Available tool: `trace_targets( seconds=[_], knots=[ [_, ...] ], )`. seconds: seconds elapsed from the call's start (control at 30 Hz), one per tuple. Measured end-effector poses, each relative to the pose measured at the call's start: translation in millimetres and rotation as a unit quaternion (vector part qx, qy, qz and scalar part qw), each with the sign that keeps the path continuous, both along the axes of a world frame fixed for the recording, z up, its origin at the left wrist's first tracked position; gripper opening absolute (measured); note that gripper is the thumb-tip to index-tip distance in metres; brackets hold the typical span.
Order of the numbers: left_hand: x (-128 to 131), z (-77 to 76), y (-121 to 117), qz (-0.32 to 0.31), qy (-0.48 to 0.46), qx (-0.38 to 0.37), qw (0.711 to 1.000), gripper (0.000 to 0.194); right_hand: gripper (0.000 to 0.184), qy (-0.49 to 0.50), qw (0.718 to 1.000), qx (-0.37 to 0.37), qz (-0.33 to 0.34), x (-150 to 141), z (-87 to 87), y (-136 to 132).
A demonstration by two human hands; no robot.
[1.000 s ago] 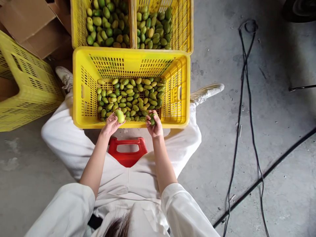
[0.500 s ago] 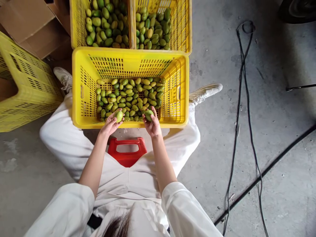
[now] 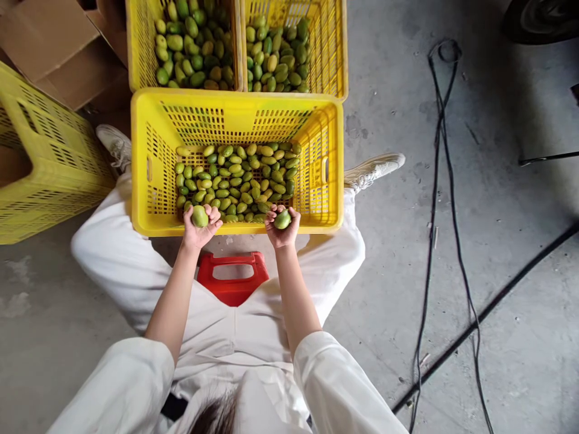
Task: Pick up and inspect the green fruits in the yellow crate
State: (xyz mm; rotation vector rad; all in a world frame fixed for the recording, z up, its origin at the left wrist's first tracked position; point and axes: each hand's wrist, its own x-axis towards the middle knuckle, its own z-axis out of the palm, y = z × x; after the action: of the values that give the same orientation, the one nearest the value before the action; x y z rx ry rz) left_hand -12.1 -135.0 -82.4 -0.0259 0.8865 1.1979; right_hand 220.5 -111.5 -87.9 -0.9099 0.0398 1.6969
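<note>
A green, oval, mango-like fruit rests in the curled fingers of my left hand, palm up. My right hand grips a similar, darker green fruit. Both hands are at the near rim of a yellow plastic crate, with a gap between them. Inside that crate, many small green and yellow-green fruits cover much of the bottom in a loose layer.
Beyond stand two more yellow crates of green fruits. A yellow crate and cardboard boxes are at the left. A red stool shows between my legs. Black cables lie on the concrete floor at the right.
My hands have moved slightly apart, the left one leftward and the right one rightward. The fruits in them are turned differently and sit higher in view of the palms.
</note>
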Motion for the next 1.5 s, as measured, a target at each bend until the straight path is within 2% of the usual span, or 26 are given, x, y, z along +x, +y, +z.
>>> trace_targets(
  seconds=[0.1,0.2,0.3,0.43,0.53,0.67,0.8,0.97,1.1,1.17,1.33,1.4,1.5],
  knots=[
    [1,2.8,0,0.012,0.008,-0.007,1.000,0.037,0.020,-0.007,1.000,0.014,0.016,-1,0.0,0],
    [2,2.5,1,-0.024,0.027,-0.010,0.999,0.024,0.022,-0.027,0.999,0.013,0.022,-1,-0.1,0],
    [2,2.6,3,-0.044,0.014,-0.005,0.999,0.026,0.021,-0.032,0.999,0.009,-0.008,-3,-1.1,0],
    [3,5.6,5,0.020,-0.012,-0.017,1.000,0.034,0.009,-0.015,0.999,0.014,-0.029,-5,-2.7,0],
    [4,4.5,4,0.043,-0.002,-0.029,0.999,0.028,0.017,-0.035,0.999,0.007,-0.005,-5,-2.9,-1],
    [5,-4.2,3,-0.001,0.019,-0.034,0.999,0.024,0.018,-0.050,0.998,0.020,0.023,-4,-5.1,-3],
    [3,-10.0,0,-0.044,0.011,-0.004,0.999,0.023,0.014,-0.018,0.998,0.054,0.026,2,-10.3,-7],
    [0,-7.7,-2,0.016,0.008,0.005,1.000,0.023,0.013,-0.005,0.999,0.042,0.018,4,-12.1,-7],
    [0,-7.7,-2,-0.012,0.024,0.006,1.000,0.026,0.028,0.000,0.999,0.046,-0.001,0,-8.0,-5],
    [0,-7.1,-2,-0.018,0.019,0.007,1.000,0.024,0.033,-0.002,0.999,0.041,0.012,0,-6.0,-4],
    [2,1.0,0,0.021,-0.010,-0.013,1.000,0.036,0.049,-0.009,0.998,0.037,0.059,1,-7.6,-6],
    [3,2.9,2,0.026,-0.017,-0.029,0.999,0.034,0.054,-0.017,0.996,0.043,0.075,3,-10.0,-8],
    [4,-0.4,4,0.001,-0.002,-0.045,0.999,0.025,0.052,-0.028,0.995,0.045,0.089,4,-13.6,-9]
  ],
)
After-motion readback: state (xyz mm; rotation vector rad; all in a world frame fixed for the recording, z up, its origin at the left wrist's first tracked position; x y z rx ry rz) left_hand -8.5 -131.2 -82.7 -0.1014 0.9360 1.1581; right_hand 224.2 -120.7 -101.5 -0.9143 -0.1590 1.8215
